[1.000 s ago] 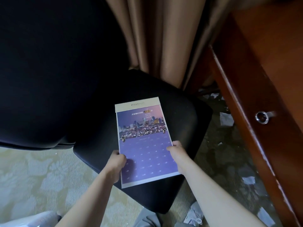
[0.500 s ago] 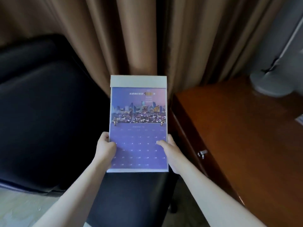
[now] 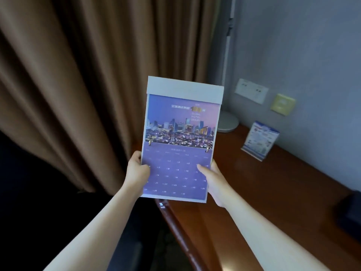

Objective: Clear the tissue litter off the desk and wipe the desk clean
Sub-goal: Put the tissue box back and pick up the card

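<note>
Brown curtains [image 3: 78,85] fill the left and centre of the frame, and a grey-blue wall [image 3: 312,45] takes up the upper right. A reddish wooden counter [image 3: 273,192] runs along that wall from the centre to the lower right.

Both hands hold a purple calendar [image 3: 181,137] upright in the middle of the frame, above the counter's near left corner. The left hand [image 3: 136,173] grips its lower left edge, and the right hand [image 3: 213,177] grips its lower right edge with the thumb across the date grid. The calendar shows a city skyline above the dates.

On the counter near the wall, a round lamp base [image 3: 227,122] sits partly behind the calendar. A small printed card stand [image 3: 259,140] stands to its right. Wall sockets [image 3: 252,90] and a yellow plate [image 3: 282,104] are mounted above. A dark object [image 3: 349,212] rests at the right edge; what it is cannot be told. The visible counter top looks bare of tissue.
</note>
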Demonstrator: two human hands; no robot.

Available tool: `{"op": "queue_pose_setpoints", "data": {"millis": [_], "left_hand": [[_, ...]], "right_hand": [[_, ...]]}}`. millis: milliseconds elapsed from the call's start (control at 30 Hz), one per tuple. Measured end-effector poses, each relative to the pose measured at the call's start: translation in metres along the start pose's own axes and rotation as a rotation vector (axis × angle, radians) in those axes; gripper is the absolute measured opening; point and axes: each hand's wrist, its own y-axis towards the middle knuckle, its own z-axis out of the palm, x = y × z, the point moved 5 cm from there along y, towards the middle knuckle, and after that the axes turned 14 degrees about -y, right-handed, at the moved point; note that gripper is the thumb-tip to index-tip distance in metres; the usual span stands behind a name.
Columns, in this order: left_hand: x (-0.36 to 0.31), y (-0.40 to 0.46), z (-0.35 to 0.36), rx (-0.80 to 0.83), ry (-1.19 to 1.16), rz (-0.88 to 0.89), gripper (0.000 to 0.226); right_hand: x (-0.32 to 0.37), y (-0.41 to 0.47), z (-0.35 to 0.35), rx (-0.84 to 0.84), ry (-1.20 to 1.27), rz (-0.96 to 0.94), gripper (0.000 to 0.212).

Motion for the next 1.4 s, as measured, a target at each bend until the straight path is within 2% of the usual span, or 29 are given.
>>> {"op": "queue_pose_setpoints", "data": {"millis": [267, 367, 533, 733, 900, 1067, 1167, 1267, 1400], "left_hand": [[0.030, -0.045, 0.165, 0.243, 0.056, -0.043, 0.033], [0.041, -0.057, 0.210, 0.331, 0.075, -0.059, 0.034], [0.056, -0.064, 0.273, 0.456, 0.109, -0.096, 0.034], [0.079, -0.051, 0.339, 0.607, 0.171, -0.140, 0.045], [0.097, -0.031, 0.385, 0.752, 0.231, -0.167, 0.065], [0.110, -0.011, 0.420, 0.891, 0.342, -0.233, 0.061], [0.121, -0.002, 0.434, 0.990, 0.435, -0.291, 0.061], [0.132, 0.005, 0.443, 0.964, 0.474, -0.365, 0.060], [0.138, 0.005, 0.462, 0.922, 0.476, -0.388, 0.049]], "right_hand": [[-0.028, -0.063, -0.161, -0.178, -0.206, 0.040, 0.050], [-0.046, -0.079, -0.202, -0.265, -0.221, 0.076, 0.051], [-0.074, -0.092, -0.248, -0.405, -0.219, 0.201, 0.072], [-0.094, -0.092, -0.285, -0.576, -0.207, 0.286, 0.071], [-0.098, -0.087, -0.304, -0.684, -0.172, 0.308, 0.069], [-0.106, -0.075, -0.319, -0.729, -0.090, 0.361, 0.076], [-0.114, -0.069, -0.322, -0.729, 0.006, 0.382, 0.089], [-0.119, -0.063, -0.326, -0.741, 0.024, 0.389, 0.109], [-0.121, -0.055, -0.341, -0.799, 0.059, 0.351, 0.095]]}}
